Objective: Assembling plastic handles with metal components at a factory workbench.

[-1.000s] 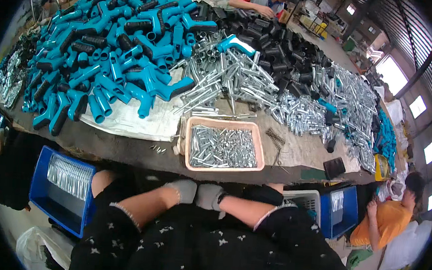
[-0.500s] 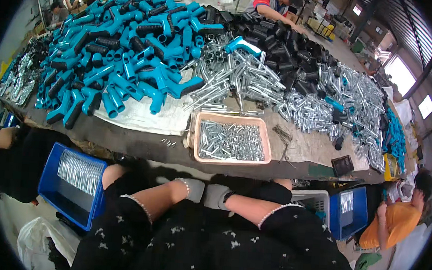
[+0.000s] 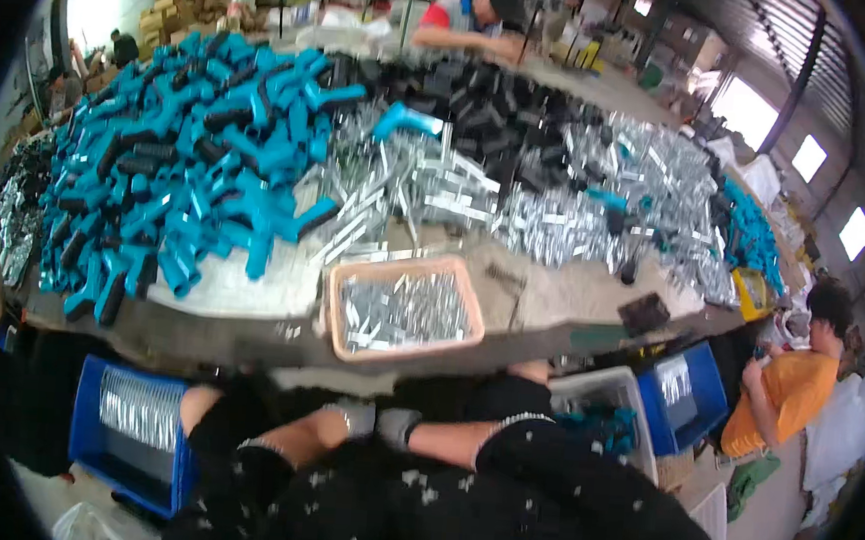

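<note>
**Gloved hands meet below the table edge, under the tray of metal parts**

Both hands sit low in the centre of the frame, under the table's near edge. The left hand (image 3: 354, 417) and the right hand (image 3: 397, 426) wear grey gloves and touch knuckle to knuckle; whether they are clenched on some small piece or simply resting together I cannot tell — the blur and the gloves hide the fingers. Just above them, on the table (image 3: 550, 308), stands the pinkish tray (image 3: 405, 306) filled with small silvery metal pieces, the nearest stock to the hands. Beyond it lie the pile of silver metal brackets (image 3: 398, 182), the heap of blue plastic fittings (image 3: 189, 163) in the upper left, and black fittings (image 3: 484, 103) toward the top centre. A blue crate (image 3: 135, 430) of metal pieces sits lower left, another blue crate (image 3: 683, 393) lower right.

Judging from this, working so far below the tray costs sight of the work; it would go better with the hands lifted toward the tray's rim and the piece turned to the light before any fitting.

Compared with the frame half a second earlier, the hands remain pressed together in much the same spot, while the view has tipped — the tray now sits higher and slightly right, and the seated person in orange (image 3: 780, 390) shows more fully at right.
</note>
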Demonstrator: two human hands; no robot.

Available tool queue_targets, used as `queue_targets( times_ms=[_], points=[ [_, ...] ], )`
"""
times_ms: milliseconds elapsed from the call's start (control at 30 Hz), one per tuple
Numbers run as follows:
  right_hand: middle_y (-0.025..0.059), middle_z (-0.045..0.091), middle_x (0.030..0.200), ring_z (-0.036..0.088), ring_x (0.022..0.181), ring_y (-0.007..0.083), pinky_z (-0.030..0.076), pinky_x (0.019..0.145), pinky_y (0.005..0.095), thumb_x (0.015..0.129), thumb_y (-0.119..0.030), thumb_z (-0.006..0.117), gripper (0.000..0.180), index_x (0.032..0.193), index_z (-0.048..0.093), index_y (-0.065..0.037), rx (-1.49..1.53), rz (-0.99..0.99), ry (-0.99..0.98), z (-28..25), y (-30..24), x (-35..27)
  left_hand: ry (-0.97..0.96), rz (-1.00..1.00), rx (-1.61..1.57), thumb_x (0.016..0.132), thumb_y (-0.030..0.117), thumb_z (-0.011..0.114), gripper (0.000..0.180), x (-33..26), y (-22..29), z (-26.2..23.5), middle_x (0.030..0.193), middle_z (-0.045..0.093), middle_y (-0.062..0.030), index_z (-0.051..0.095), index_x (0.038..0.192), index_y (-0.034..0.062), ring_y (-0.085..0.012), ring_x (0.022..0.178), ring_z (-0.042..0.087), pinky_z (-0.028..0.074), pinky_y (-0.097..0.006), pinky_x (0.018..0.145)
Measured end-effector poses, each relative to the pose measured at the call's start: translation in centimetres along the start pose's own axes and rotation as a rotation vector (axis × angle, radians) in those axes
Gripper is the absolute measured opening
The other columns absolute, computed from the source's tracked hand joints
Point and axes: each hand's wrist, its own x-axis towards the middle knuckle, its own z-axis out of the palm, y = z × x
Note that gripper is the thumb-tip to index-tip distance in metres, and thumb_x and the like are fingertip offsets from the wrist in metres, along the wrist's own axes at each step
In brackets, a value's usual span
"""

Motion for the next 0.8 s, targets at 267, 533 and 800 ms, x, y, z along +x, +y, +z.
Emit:
queue_targets(
  times_ms=[267, 533, 800],
  points=[
    [0.0168, 0.072, 0.111, 0.068, 0.103, 0.0333, 0.052, 0.091, 0.0424, 0.094, -0.034, 0.054, 0.035, 0.114, 0.073, -0.012, 0.024, -0.013, 0.124, 3.0, 3.0, 3.7, -0.142, 0.075, -0.120, 0.088, 0.030, 0.064, 0.045, 3.1, -1.8, -1.9, 0.135, 0.061, -0.0174, 0.065, 0.128, 0.0098, -0.0319, 0.122, 0.058, 0.043, -0.039, 0.105],
    [0.0130, 0.070, 0.119, 0.066, 0.108, 0.0327, 0.051, 0.093, 0.0433, 0.096, -0.032, 0.052, 0.033, 0.114, 0.073, -0.016, -0.017, -0.168, 0.070, 3.2, 1.3, 3.3, -0.324, -0.055, -0.177, 0.083, 0.027, 0.067, 0.031, -0.3, 0.7, -7.8, 0.110, 0.071, -0.0171, 0.075, 0.107, 0.0085, -0.0347, 0.103, 0.066, 0.050, -0.044, 0.089],
    [0.0196, 0.071, 0.108, 0.069, 0.098, 0.0364, 0.054, 0.083, 0.0447, 0.091, -0.034, 0.054, 0.034, 0.105, 0.075, -0.011, -0.189, -0.216, -0.008, 2.9, 2.7, 4.5, -0.223, -0.065, -0.327, 0.085, 0.029, 0.063, 0.030, 4.2, -2.2, 2.9, 0.096, 0.072, -0.0218, 0.075, 0.092, 0.0030, -0.0401, 0.095, 0.068, 0.052, -0.048, 0.081]
  ],
)
